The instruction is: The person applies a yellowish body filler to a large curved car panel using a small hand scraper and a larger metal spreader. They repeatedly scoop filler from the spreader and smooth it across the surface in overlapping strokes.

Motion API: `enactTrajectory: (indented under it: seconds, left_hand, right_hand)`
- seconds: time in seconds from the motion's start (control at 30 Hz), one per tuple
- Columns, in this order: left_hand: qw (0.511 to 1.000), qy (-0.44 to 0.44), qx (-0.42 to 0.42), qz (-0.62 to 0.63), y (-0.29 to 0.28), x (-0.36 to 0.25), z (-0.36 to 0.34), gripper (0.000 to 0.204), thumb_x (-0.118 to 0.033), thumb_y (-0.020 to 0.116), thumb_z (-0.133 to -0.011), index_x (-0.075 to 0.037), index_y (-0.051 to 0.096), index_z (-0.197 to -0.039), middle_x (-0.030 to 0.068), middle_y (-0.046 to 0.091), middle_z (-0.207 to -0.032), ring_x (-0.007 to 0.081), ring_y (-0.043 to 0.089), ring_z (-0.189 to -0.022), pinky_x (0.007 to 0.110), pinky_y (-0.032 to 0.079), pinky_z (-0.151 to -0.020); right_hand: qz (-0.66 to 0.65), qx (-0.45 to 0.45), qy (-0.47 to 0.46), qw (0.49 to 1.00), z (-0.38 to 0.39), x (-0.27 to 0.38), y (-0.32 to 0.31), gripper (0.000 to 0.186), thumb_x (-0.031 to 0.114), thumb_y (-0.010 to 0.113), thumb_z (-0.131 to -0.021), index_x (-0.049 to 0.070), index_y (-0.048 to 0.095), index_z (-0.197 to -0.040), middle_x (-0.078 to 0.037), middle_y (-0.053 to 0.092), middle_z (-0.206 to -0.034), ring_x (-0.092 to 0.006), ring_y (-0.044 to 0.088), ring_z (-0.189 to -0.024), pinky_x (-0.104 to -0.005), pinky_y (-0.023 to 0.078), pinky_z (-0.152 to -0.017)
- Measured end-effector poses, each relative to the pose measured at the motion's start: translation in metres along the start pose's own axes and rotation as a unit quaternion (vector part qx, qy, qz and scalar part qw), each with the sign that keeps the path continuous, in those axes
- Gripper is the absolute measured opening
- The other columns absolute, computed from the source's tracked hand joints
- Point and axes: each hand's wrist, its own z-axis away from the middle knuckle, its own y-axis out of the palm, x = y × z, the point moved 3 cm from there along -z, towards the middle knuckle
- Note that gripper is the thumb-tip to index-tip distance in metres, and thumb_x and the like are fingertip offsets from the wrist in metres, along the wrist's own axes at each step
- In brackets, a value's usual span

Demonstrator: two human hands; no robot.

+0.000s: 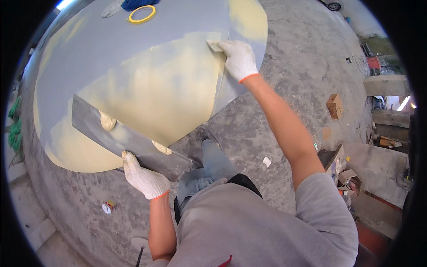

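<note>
Lying on panel [155, 89]: yellow tape [139, 22]

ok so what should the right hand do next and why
Probably draw the pale spreader toward the body: the right hand holds it at the upper right of the cream filler, which looks patchy on the curved grey panel. The left hand holds a grey board carrying more filler.
</note>
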Motion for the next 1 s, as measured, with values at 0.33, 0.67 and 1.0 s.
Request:
enactTrajectory:
  seconds: [0.33, 0.67, 1.0]
  left_hand:
    - [1.0, -0.017, 0.024, 0.012, -0.014, -0.003, 0.007, 0.047, -0.032, 0.06, -0.112, 0.004, 0.061, -0.142, 0.007, 0.063, -0.136, 0.0196, 0.057, -0.118, 0.035, 0.045, -0.107]
    - [0.997, 0.009, 0.061, -0.045, -0.03, -0.002, 0.009, 0.045, -0.033, 0.059, -0.114, 0.004, 0.063, -0.137, 0.0075, 0.064, -0.133, 0.0195, 0.058, -0.117, 0.035, 0.046, -0.107]
    - [0.989, 0.037, 0.093, -0.107, -0.028, 0.006, 0.003, 0.043, -0.032, 0.059, -0.113, 0.006, 0.063, -0.133, 0.01, 0.066, -0.126, 0.0199, 0.061, -0.111, 0.036, 0.049, -0.102]
  right_hand:
    - [-0.073, -0.066, -0.013, 0.995, 0.11, 0.052, 0.017, 0.042, 0.002, 0.062, -0.086, 0.009, 0.077, -0.124, -0.013, 0.076, -0.13, -0.0331, 0.069, -0.124, -0.0476, 0.05, -0.11]
    - [-0.161, -0.138, -0.027, 0.977, 0.21, 0.111, 0.044, 0.048, -0.001, 0.065, -0.081, 0.008, 0.076, -0.127, -0.01, 0.074, -0.132, -0.0333, 0.067, -0.128, -0.0496, 0.052, -0.109]
    - [-0.369, -0.076, 0.097, 0.921, 0.235, 0.169, -0.023, 0.034, 0.009, 0.064, -0.094, 0.006, 0.079, -0.125, -0.013, 0.078, -0.13, -0.0327, 0.072, -0.123, -0.0451, 0.056, -0.107]
